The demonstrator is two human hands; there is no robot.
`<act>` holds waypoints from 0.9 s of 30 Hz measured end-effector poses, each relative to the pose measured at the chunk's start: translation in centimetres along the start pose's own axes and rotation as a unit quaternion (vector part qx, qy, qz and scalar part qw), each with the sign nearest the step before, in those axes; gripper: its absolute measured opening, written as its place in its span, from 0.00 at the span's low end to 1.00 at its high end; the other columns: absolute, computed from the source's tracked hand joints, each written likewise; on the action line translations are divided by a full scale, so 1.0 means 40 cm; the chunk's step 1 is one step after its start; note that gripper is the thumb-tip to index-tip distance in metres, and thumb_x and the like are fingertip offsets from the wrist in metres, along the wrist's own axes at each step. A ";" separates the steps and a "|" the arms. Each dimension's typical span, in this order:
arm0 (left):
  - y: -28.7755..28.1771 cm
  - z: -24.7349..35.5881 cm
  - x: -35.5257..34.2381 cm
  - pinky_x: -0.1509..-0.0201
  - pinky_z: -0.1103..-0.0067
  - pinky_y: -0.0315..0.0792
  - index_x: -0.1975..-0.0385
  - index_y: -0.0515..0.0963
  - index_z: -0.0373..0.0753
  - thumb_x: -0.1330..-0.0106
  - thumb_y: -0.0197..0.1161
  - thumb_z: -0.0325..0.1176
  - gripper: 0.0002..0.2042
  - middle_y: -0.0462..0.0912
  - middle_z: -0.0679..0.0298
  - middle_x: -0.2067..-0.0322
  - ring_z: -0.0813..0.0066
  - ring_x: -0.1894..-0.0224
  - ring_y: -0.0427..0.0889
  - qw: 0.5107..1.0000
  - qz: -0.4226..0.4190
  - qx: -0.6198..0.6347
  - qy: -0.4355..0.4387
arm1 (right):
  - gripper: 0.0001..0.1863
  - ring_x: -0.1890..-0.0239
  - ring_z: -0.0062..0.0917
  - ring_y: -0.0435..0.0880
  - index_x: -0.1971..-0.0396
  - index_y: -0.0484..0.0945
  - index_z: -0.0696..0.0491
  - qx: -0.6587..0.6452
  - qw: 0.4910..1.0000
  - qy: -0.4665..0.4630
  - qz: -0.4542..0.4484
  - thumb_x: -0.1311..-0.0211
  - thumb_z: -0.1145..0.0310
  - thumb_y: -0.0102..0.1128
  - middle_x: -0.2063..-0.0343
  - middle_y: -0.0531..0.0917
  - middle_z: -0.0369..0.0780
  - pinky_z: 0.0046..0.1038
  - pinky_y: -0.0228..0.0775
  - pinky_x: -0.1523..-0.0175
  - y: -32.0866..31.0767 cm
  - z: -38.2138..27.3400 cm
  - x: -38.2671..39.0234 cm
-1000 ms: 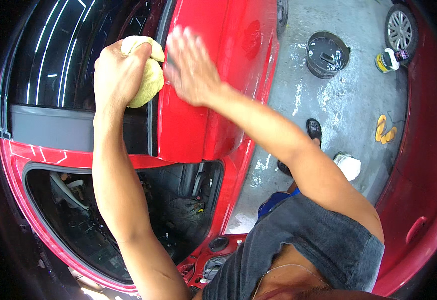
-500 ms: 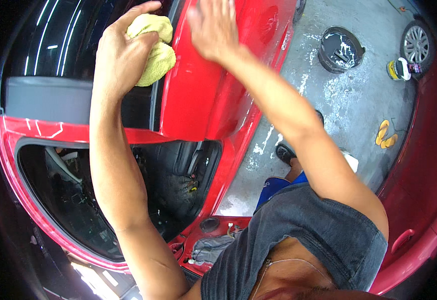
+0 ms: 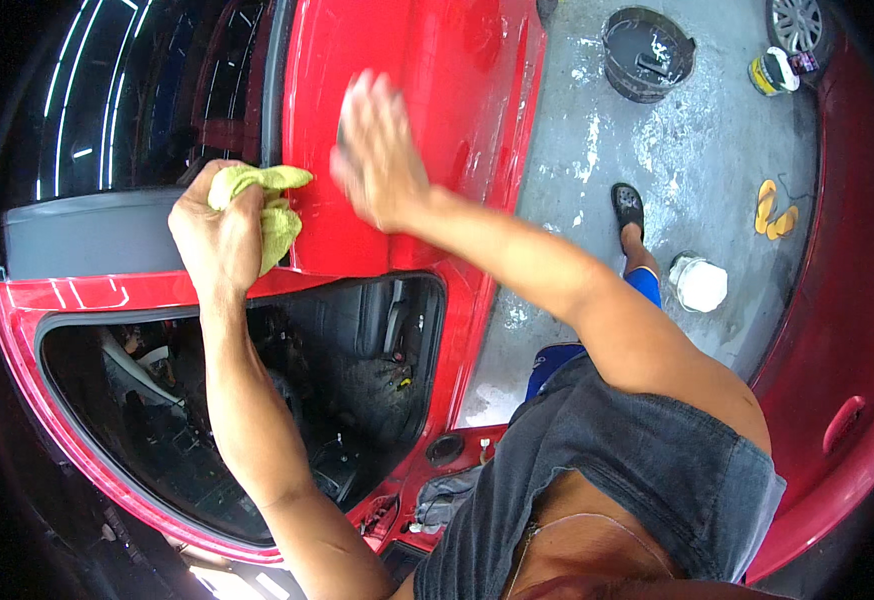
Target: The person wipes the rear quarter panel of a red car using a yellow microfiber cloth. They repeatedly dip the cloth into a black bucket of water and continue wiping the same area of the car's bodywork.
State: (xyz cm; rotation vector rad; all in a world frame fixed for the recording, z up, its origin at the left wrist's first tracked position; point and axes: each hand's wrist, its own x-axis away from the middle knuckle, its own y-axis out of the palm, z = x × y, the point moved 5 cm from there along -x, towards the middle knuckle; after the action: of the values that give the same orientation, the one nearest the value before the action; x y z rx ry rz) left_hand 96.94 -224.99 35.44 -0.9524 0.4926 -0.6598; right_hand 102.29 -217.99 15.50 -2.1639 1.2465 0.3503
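Observation:
A crumpled yellow-green cloth point(image 3: 279, 230) is gripped in my left hand point(image 3: 212, 230), at the lower edge of the dark glossy glass point(image 3: 97, 120), where it meets a red body panel point(image 3: 457, 120) on the car. My right hand point(image 3: 382, 150) lies over that glossy red panel with fingers stretched out and slightly blurred; what is under its palm is hidden. Below my hands, an open car window point(image 3: 357, 390) shows a dark interior, partly covered by my left forearm.
On the wet grey floor point(image 3: 577, 180) are a black bucket point(image 3: 647, 40), a yellow-labelled tub point(image 3: 767, 75), yellow flip-flops point(image 3: 767, 210) and a white container point(image 3: 699, 285). My foot in a black clog point(image 3: 629, 205) stands there. A second red car point(image 3: 847, 250) lines the right side.
Since half a second ago, both hands have moved back toward me along the car, my left still with the cloth. The view has shifted, showing more of my leg and clog.

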 end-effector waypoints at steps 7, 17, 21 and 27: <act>0.054 0.063 -0.061 0.64 0.81 0.75 0.65 0.82 0.31 0.42 0.57 0.23 0.09 0.83 0.65 0.74 0.83 0.70 0.80 0.995 0.031 -0.058 0.070 | 0.44 0.23 0.64 0.31 0.26 0.35 0.69 -0.209 0.975 0.072 0.024 0.24 0.59 0.46 0.26 0.34 0.68 0.61 0.28 0.22 0.063 -0.072 0.286; 0.088 0.166 -0.242 0.62 0.80 0.76 0.64 0.83 0.30 0.41 0.58 0.23 0.08 0.84 0.63 0.73 0.81 0.69 0.81 0.994 0.043 -0.040 0.091 | 0.43 0.20 0.54 0.33 0.25 0.34 0.68 -0.136 0.979 0.152 -0.012 0.21 0.48 0.31 0.23 0.36 0.61 0.52 0.25 0.20 0.005 0.148 0.001; 0.128 0.218 -0.341 0.61 0.81 0.76 0.63 0.82 0.30 0.40 0.57 0.22 0.09 0.84 0.64 0.72 0.81 0.69 0.82 0.991 0.037 -0.029 0.123 | 0.41 0.20 0.53 0.35 0.25 0.38 0.69 -0.083 0.989 0.119 0.037 0.21 0.48 0.29 0.23 0.40 0.60 0.49 0.26 0.19 -0.082 0.352 -0.300; 0.157 0.285 -0.482 0.60 0.80 0.77 0.63 0.83 0.31 0.40 0.61 0.25 0.09 0.85 0.62 0.72 0.80 0.68 0.84 0.997 0.028 -0.013 0.077 | 0.40 0.20 0.47 0.36 0.25 0.41 0.68 -0.017 0.993 0.099 0.057 0.20 0.48 0.24 0.23 0.43 0.57 0.45 0.26 0.18 -0.183 0.641 -0.721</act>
State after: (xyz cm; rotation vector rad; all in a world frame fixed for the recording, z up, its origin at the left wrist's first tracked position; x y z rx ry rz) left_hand 92.59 -202.23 37.59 -0.9126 0.6636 -0.6813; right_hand 95.28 -179.43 12.78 -2.2038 1.4871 0.2092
